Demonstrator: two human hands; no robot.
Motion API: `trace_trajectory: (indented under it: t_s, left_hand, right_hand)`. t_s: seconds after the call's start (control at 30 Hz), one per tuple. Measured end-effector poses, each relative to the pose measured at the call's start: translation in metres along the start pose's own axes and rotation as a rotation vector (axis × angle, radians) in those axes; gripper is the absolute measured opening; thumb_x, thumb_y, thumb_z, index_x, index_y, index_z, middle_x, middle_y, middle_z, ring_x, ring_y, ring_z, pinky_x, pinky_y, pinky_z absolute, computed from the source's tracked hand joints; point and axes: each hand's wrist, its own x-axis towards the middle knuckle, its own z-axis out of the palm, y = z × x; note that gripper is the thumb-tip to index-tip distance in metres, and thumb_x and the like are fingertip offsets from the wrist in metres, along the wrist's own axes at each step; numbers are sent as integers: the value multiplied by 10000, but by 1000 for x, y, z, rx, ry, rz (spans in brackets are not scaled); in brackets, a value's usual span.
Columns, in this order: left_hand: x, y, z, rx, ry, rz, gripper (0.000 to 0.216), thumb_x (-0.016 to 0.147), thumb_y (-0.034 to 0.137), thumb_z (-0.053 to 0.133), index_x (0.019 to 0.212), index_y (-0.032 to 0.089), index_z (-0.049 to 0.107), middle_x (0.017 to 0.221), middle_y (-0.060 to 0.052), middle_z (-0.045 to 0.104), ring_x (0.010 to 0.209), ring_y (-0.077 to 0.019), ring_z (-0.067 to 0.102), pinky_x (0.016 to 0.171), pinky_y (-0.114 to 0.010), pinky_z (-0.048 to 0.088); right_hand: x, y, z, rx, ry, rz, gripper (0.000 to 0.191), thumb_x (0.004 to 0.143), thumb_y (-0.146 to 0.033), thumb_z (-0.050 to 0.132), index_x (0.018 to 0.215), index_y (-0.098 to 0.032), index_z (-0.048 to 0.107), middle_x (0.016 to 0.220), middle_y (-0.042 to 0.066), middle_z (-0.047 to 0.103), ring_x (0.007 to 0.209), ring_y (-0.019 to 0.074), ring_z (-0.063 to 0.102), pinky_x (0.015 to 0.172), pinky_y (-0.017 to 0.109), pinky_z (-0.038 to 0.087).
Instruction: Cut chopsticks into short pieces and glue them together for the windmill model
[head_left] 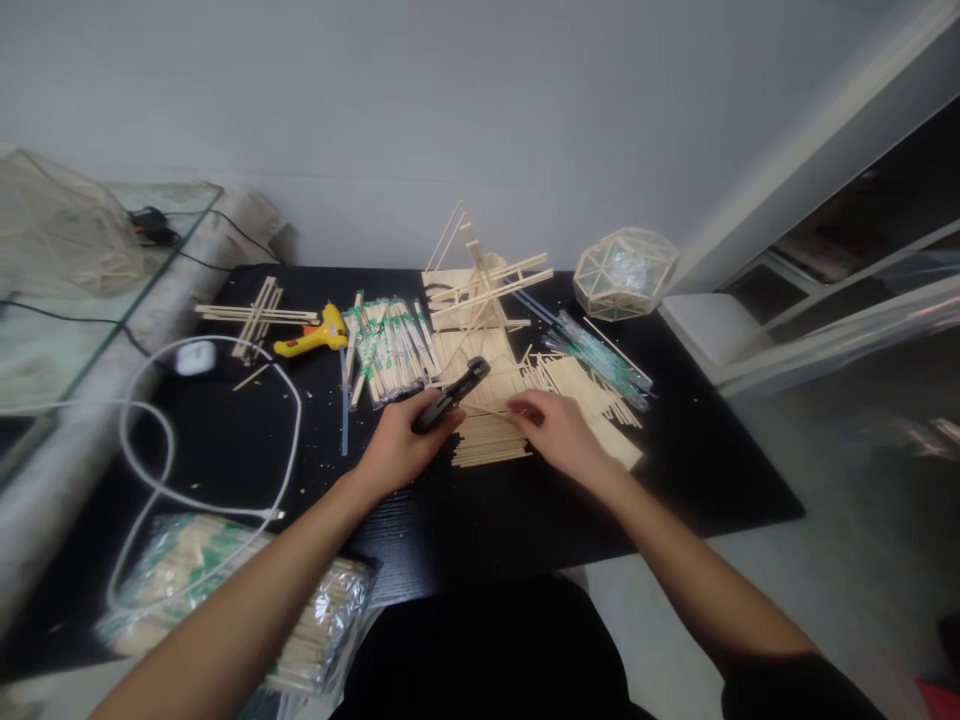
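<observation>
My left hand (405, 435) is closed around a long black hand tool (454, 393), which slants up to the right; its exact kind is blurred. My right hand (551, 425) is closed in a pinch on a thin wooden stick (491, 411) that spans toward the left hand. Beneath both hands lies a row of pale thin wooden sticks (491, 445), side by side. Right behind the tool, an open frame of joined sticks (487, 275) stands over the row. More loose sticks (574, 385) lie beside my right hand.
A yellow glue gun (315, 335) and wrapped chopsticks (386, 345) lie to the left. A white cable (296, 420) loops near a bagged bundle of sticks (319, 620). At the back right stands a faceted stick ball (626, 272), with plastic wrappers (600, 355) in front of it.
</observation>
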Motion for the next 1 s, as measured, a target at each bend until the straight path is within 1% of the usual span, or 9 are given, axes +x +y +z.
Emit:
trace_trajectory:
  t_s: [0.1,0.17,0.27,0.37,0.43,0.53,0.67,0.87,1.0]
  left_hand:
    - [1,0,-1,8,17,-3,276,921,448,634,817,192,632,709,3,558,639,-141,461,608,-277,375]
    - [1,-1,-1,15,17,0,282,925,451,628,807,195,618,695,11,533,628,-136,436,602,-278,364]
    - [1,-2,-2,33,15,4,284,922,448,633,793,197,607,682,19,506,625,-135,419,595,-275,351]
    - [2,-2,-3,47,29,-4,283,919,443,633,786,195,609,680,19,506,616,-133,413,589,-274,341]
    - [3,-2,-5,49,45,-10,282,917,437,631,778,193,607,665,23,490,607,-130,410,588,-272,339]
    - [4,-2,-7,43,69,-23,294,912,440,631,759,192,590,634,37,444,593,-126,401,579,-264,333]
    - [5,-4,-9,31,97,-40,301,909,452,634,777,185,592,624,45,423,583,-117,378,559,-253,316]
    - [5,-6,-11,43,137,-48,285,904,444,635,798,179,628,631,35,471,595,-120,400,562,-254,333]
    - [6,-6,-11,52,153,-47,289,897,447,641,781,182,625,626,33,468,593,-121,396,556,-258,335]
  right_hand:
    - [12,23,-21,-289,71,58,128,867,-95,685,965,-160,736,915,105,755,837,239,701,824,391,535]
    - [18,31,-30,-402,50,70,158,857,-76,691,996,-141,728,938,119,747,863,249,695,832,385,527]
    - [23,32,-32,-479,10,80,172,861,-101,705,1029,-130,727,966,134,740,888,268,690,834,387,517]
    - [29,26,-27,-501,16,43,162,900,-141,676,1052,-130,733,1000,146,729,923,284,677,856,400,501]
    - [35,23,-22,-517,11,-43,169,943,-144,620,1063,-138,739,1025,145,720,960,282,663,889,400,483]
    - [48,18,-13,-511,-50,-216,229,984,-106,544,1082,-151,746,1071,137,716,1005,269,640,933,398,450]
    - [62,16,3,-532,-136,-348,261,982,-41,515,1092,-145,728,1097,116,726,1021,253,621,901,373,417]
    - [68,22,17,-576,-151,-374,130,982,-108,579,1008,-140,701,1043,112,705,974,238,589,828,341,368]
    - [70,27,21,-590,-160,-382,159,989,-100,544,927,-160,677,955,90,686,959,240,554,808,339,332]
